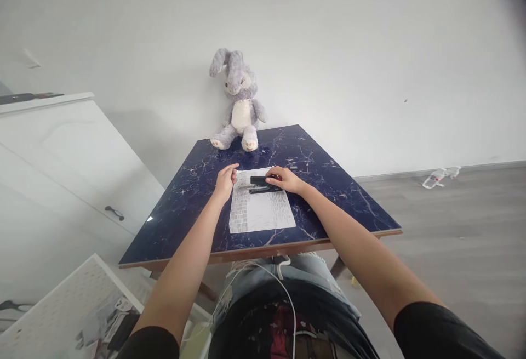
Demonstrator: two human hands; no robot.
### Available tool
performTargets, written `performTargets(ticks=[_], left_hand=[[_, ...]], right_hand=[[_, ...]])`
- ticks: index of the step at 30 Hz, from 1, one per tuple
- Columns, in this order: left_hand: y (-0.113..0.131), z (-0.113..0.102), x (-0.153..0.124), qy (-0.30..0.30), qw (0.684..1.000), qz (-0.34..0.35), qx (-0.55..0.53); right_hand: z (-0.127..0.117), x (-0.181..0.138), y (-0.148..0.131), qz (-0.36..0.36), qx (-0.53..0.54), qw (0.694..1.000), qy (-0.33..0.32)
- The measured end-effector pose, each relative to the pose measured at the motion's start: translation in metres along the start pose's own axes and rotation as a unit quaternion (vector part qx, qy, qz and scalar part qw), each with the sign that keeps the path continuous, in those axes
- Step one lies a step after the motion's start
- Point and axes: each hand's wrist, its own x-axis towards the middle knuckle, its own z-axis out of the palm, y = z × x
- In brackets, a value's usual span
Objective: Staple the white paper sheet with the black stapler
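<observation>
Black stapler [263, 183] lies crosswise, mouth leftward, gripped by right hand [285, 179]; left hand [226, 181] half-curled, empty.

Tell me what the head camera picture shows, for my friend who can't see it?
A person's right hand rests on a black stapler at the top edge of a printed sheet of paper, while the left hand touches the paper's left side. The paper lies on a dark blue marbled table, and a grey plush bunny sits at the far edge against a white wall.
</observation>
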Motion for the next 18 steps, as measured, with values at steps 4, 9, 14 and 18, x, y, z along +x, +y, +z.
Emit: performTargets(ticks=[4, 9, 14, 18], left_hand=[[0.006, -0.001, -0.006, -0.089, 0.978, 0.129, 0.140], [0.008, -0.008, -0.012, -0.158, 0.957, 0.114, 0.216], [0.008, -0.010, -0.018, -0.220, 0.944, 0.077, 0.233], [0.007, -0.009, -0.021, -0.206, 0.948, 0.062, 0.234]], right_hand=[[0.001, -0.001, 0.000, -0.023, -0.012, 1.000, -0.006], [0.004, -0.001, 0.002, -0.029, -0.027, 0.999, 0.011], [0.002, -0.002, 0.002, -0.030, -0.039, 0.999, 0.006], [0.001, -0.002, 0.003, -0.036, -0.037, 0.999, 0.002]])
